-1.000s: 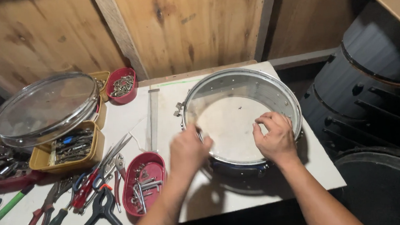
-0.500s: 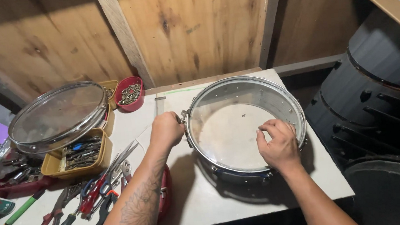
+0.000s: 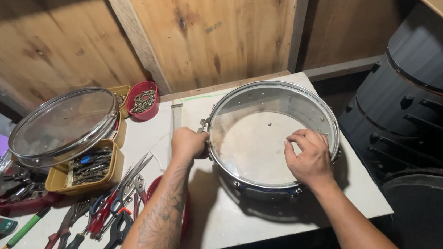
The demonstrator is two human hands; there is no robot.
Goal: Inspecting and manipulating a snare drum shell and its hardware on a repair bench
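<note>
Both hands are seen at the snare drum shell [image 3: 273, 136], which is laid flat on the white worktop [image 3: 219, 215]. Its left rim, by a metal lug, is gripped by the left hand [image 3: 188, 143], while the near right rim is grasped by the right hand [image 3: 307, 157], fingers curled inside. Left of the drum, a hooped drumhead [image 3: 64, 126] is rested on a yellow parts tray [image 3: 84, 171], and pliers [image 3: 106, 212] are spread below it. A red bowl of screws [image 3: 143, 100] is set behind.
</note>
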